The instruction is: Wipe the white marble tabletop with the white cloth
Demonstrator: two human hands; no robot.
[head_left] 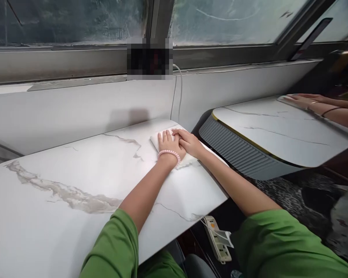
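Note:
My left hand (170,148) lies flat with its fingers spread on a folded white cloth (188,160). A pink coiled band (171,154) circles its wrist. Close against it, my right hand (191,143) rests on the cloth too, fingers stretched out and slightly bent, their tips near the left hand's fingers. Both hands press the cloth near the far right corner of a white marble-patterned table (104,181). Part of the cloth is hidden under the hands.
Another white table (266,127) with ribbed sides stands at right, where another person's hands (303,101) rest on a cloth. A power strip (217,239) lies below the table edge. A white cable (181,90) hangs down the wall beneath the windows.

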